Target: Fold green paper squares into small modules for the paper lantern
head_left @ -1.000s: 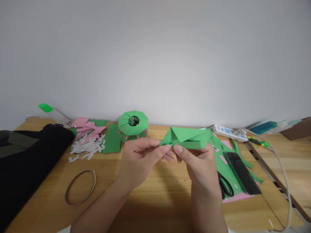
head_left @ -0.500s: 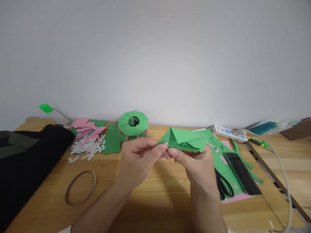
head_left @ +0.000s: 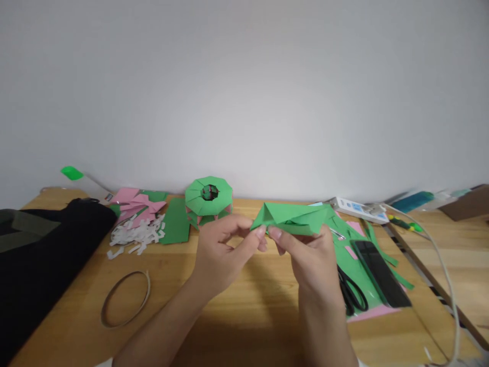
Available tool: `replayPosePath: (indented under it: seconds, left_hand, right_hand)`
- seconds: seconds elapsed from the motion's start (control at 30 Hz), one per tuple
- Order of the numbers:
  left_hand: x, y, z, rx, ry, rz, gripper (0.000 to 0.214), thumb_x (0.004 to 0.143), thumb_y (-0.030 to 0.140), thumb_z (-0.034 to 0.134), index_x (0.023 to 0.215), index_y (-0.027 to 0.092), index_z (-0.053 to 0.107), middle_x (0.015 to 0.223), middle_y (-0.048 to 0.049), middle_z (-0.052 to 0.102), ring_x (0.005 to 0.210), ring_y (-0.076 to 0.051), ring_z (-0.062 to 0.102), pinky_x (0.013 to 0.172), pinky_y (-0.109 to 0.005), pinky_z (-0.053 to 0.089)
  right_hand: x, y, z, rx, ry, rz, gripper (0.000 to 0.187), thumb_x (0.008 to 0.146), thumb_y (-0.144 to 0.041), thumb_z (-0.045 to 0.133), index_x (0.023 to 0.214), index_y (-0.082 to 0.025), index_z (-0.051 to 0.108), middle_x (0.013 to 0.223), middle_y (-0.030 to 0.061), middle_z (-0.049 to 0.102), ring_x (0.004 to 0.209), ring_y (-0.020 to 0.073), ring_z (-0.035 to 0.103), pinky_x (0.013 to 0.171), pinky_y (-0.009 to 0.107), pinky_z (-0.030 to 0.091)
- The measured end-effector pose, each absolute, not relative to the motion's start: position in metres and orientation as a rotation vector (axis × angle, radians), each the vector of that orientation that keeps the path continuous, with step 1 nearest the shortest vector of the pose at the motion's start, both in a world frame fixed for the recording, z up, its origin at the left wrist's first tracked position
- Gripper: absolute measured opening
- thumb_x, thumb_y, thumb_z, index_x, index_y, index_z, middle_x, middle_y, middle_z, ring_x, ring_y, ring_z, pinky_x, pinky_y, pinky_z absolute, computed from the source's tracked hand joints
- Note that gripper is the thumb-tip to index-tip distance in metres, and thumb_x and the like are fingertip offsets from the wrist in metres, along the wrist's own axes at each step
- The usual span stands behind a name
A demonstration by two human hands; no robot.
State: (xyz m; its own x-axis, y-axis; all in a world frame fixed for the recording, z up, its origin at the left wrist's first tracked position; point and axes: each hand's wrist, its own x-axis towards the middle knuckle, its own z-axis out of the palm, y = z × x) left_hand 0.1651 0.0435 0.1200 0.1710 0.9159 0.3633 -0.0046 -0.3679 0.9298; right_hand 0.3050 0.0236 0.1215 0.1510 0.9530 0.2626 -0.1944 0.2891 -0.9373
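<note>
A piece of folded green paper (head_left: pixel 296 215) is held above the table between both hands, its upper face partly open with creased flaps. My left hand (head_left: pixel 223 255) pinches its left corner between thumb and fingers. Along the front edge, my right hand (head_left: pixel 311 260) grips with the thumb, while its fingers support the right end from below and behind. Beyond my left hand stands a round green and pink paper model (head_left: pixel 208 201) with a hole in its top.
To the left lie pink paper pieces (head_left: pixel 139 201), white paper scraps (head_left: pixel 137 234), a hoop (head_left: pixel 126 298) and black fabric (head_left: pixel 46 275). At right are black-handled scissors (head_left: pixel 353 293), a phone (head_left: pixel 380 272), green sheets (head_left: pixel 347 255) and a power strip (head_left: pixel 359 210) with a white cable.
The folded paper has tilted a little, showing more of its opening at the left corner. Both thumbs have shifted slightly along its front edge, and my left hand has moved slightly right.
</note>
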Motion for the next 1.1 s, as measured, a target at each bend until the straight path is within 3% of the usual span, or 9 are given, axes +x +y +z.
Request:
replayPosePath:
  seconds: [0.23,0.43,0.57,0.63,0.7,0.77,0.83,0.97,1.1]
  left_hand:
    - [0.151,0.056,0.123,1.511,0.808,1.121,0.022,0.081,0.017,0.064,0.059,0.017,0.066,0.053,0.0025,0.068,0.050,-0.009,0.064,0.052,-0.015,0.051]
    - [0.150,0.058,0.127,1.467,0.877,1.146,0.025,0.080,0.017,0.064,0.056,0.019,0.068,0.051,0.0022,0.069,0.048,-0.009,0.063,0.052,-0.017,0.051]
    - [0.151,0.058,0.127,1.443,0.857,1.166,0.024,0.079,0.016,0.064,0.055,0.018,0.065,0.052,0.0016,0.068,0.048,-0.011,0.064,0.050,-0.019,0.052]
    - [0.151,0.059,0.126,1.443,0.854,1.179,0.023,0.078,0.014,0.064,0.056,0.018,0.064,0.052,0.0016,0.067,0.048,-0.011,0.064,0.050,-0.020,0.052]
    - [0.151,0.060,0.125,1.458,0.860,1.190,0.022,0.079,0.015,0.064,0.057,0.018,0.064,0.053,0.0018,0.067,0.050,-0.011,0.064,0.052,-0.021,0.053]
    - [0.150,0.060,0.124,1.471,0.862,1.195,0.021,0.080,0.016,0.064,0.059,0.019,0.063,0.054,0.0020,0.068,0.051,-0.011,0.064,0.053,-0.021,0.053]
    - [0.150,0.061,0.123,1.474,0.852,1.190,0.020,0.080,0.016,0.064,0.060,0.018,0.064,0.055,0.0021,0.067,0.052,-0.011,0.064,0.053,-0.020,0.053]
    - [0.147,0.060,0.124,1.500,0.843,1.160,0.021,0.080,0.015,0.063,0.059,0.018,0.064,0.055,0.0022,0.067,0.053,-0.011,0.064,0.055,-0.020,0.052]
    - [0.145,0.060,0.124,1.571,0.844,1.071,0.022,0.083,0.019,0.062,0.061,0.018,0.065,0.059,0.0010,0.069,0.057,-0.011,0.065,0.060,-0.020,0.052]
  right_hand:
    - [0.320,0.027,0.120,-1.009,-1.179,1.075,0.010,0.069,-0.019,0.079,0.063,-0.022,0.071,0.052,-0.0053,0.056,0.048,0.0069,0.044,0.045,0.020,0.037]
    - [0.324,0.028,0.124,-1.059,-1.209,0.890,0.036,0.079,-0.033,0.072,0.047,-0.019,0.061,0.055,-0.0001,0.056,0.060,0.0126,0.052,0.058,0.027,0.041]
    - [0.323,0.029,0.123,-1.050,-1.222,0.879,0.031,0.079,-0.032,0.071,0.052,-0.020,0.063,0.055,-0.0005,0.056,0.057,0.0120,0.050,0.053,0.026,0.041]
    - [0.323,0.029,0.123,-1.033,-1.241,0.895,0.022,0.079,-0.030,0.072,0.059,-0.021,0.067,0.056,-0.0019,0.055,0.054,0.0106,0.048,0.050,0.025,0.041]
    - [0.323,0.028,0.123,-1.005,-1.223,0.885,0.006,0.075,-0.024,0.075,0.079,-0.025,0.071,0.065,-0.0034,0.058,0.054,0.0091,0.049,0.050,0.023,0.043]
    - [0.324,0.026,0.124,-0.973,-1.170,0.839,0.041,0.069,-0.018,0.080,0.104,-0.033,0.064,0.083,-0.0043,0.061,0.059,0.0084,0.053,0.055,0.023,0.048]
    - [0.326,0.025,0.125,-0.964,-1.171,0.786,0.057,0.066,-0.013,0.081,0.112,-0.038,0.058,0.092,-0.0045,0.060,0.064,0.0087,0.057,0.060,0.023,0.051]
    - [0.333,0.024,0.121,-1.030,-1.367,0.714,0.026,0.073,-0.016,0.077,0.094,-0.027,0.066,0.084,-0.0015,0.065,0.066,0.0117,0.059,0.064,0.026,0.051]
    - [0.338,0.026,0.116,-1.042,-1.478,0.648,0.014,0.076,-0.016,0.074,0.087,-0.025,0.070,0.077,-0.0003,0.069,0.070,0.0152,0.061,0.067,0.030,0.050]
